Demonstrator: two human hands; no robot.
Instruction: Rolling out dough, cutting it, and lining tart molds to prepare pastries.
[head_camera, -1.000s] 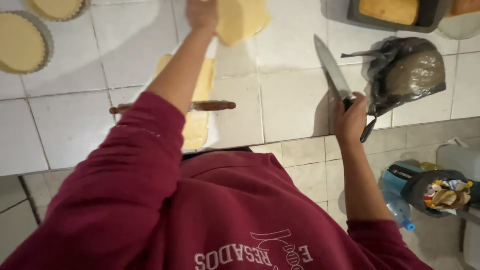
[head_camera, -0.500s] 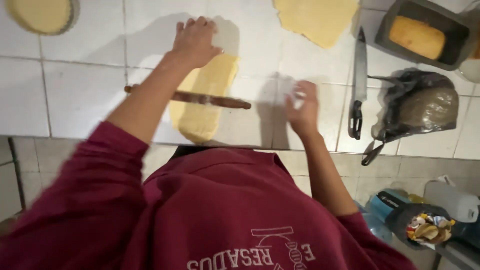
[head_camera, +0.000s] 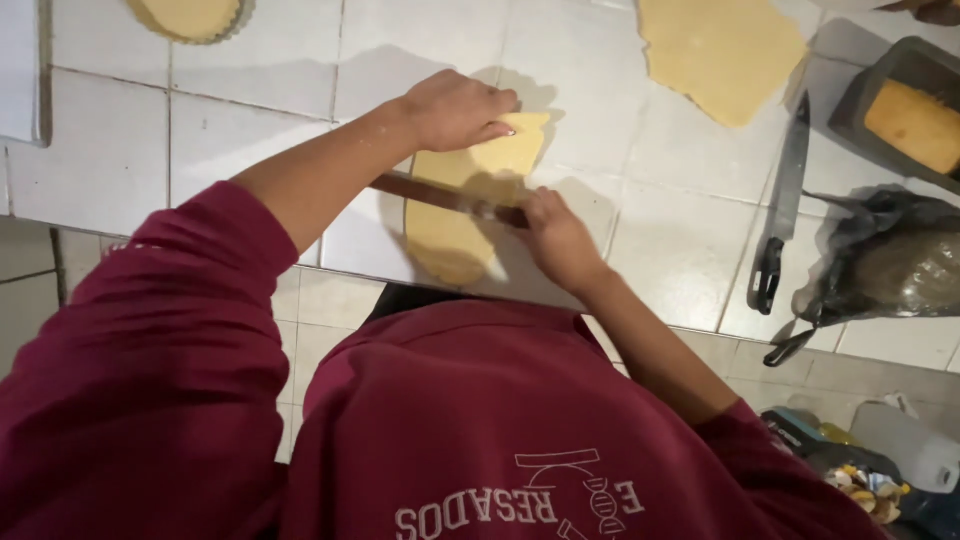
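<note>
L hand (head_camera: 455, 108) flat on dough strip (head_camera: 470, 205) (far end); R hand (head_camera: 555, 235) pinching rolling pin (head_camera: 440, 197).

Tabletop (head_camera: 250, 140): glazed white tile, smooth, faintly glossy, grey grout lines. Dough strip (head_camera: 455, 225): pale yellow, matt, soft-looking. Rolling pin (head_camera: 440, 195): dark brown wood, smooth. Knife (head_camera: 785, 200): bright metal blade, black plastic handle. Bag (head_camera: 885, 255): thin dark plastic, crinkled, shiny. Sweatshirt (head_camera: 480, 420): maroon cloth, matt

Dark red sweatshirt, sleeves pushed up the forearms, pale printed lettering and helix emblem across the chest.
</note>
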